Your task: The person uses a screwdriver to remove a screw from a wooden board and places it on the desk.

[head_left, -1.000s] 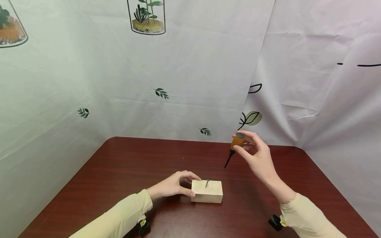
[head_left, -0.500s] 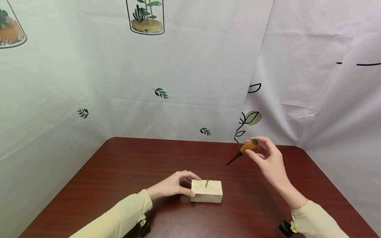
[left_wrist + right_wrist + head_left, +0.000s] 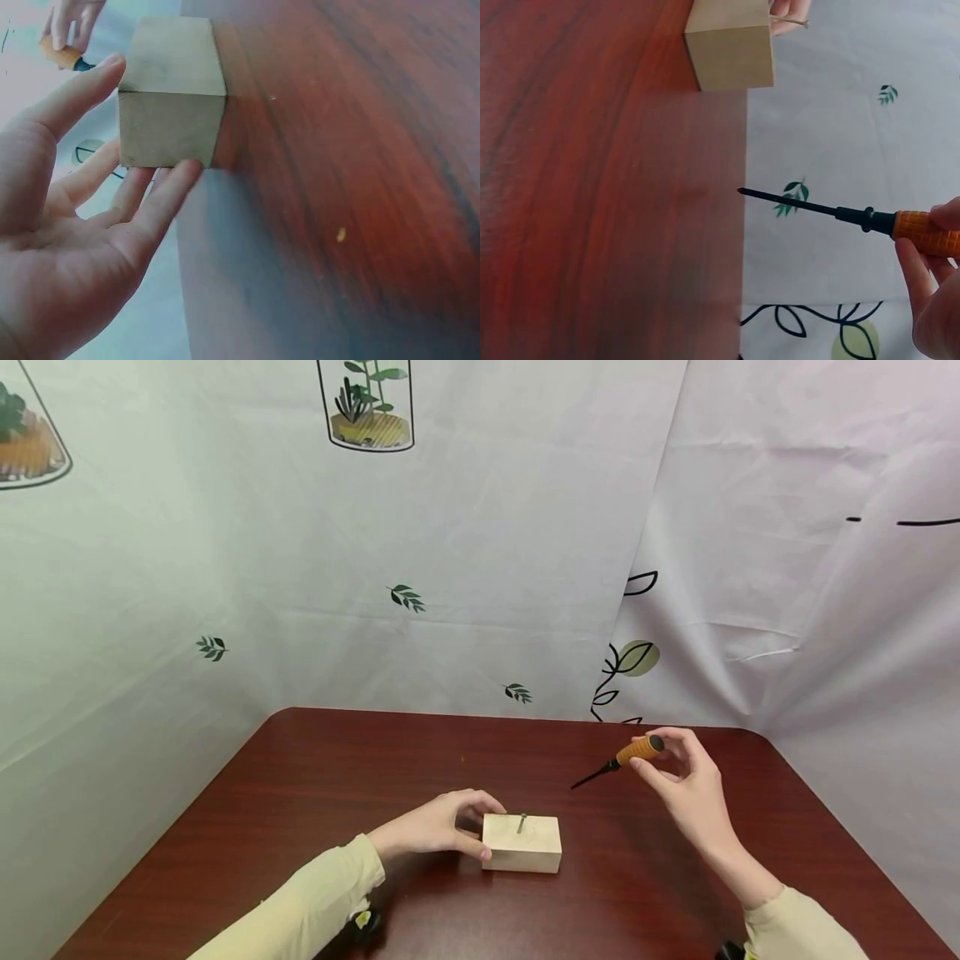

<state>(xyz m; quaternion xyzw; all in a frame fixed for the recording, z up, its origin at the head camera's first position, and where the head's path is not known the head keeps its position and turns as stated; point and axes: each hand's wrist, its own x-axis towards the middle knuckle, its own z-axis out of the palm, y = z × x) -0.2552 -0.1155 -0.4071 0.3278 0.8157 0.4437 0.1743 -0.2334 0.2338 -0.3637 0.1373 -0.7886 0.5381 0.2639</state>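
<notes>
A pale wooden block [image 3: 522, 847] lies on the dark red table, with a screw [image 3: 521, 823] standing up from its top face. My left hand [image 3: 438, 827] grips the block's left end, thumb on the near side and fingers on the far side; the left wrist view shows the fingertips against the block [image 3: 172, 129]. To the right and above the table, my right hand [image 3: 693, 789] holds a screwdriver [image 3: 639, 749] by its orange handle between thumb and fingers. The black shaft [image 3: 791, 201] points left and slightly down, its tip apart from the block and screw.
The red-brown table [image 3: 360, 760] has rounded far corners. Behind it and at both sides hangs a white cloth [image 3: 480, 568] printed with leaves and plant jars. A dark wrist camera [image 3: 365, 927] sits under the left sleeve.
My right hand has moved right and down with the screwdriver, whose shaft has tilted from steep to nearly level. The left hand and block have stayed in place.
</notes>
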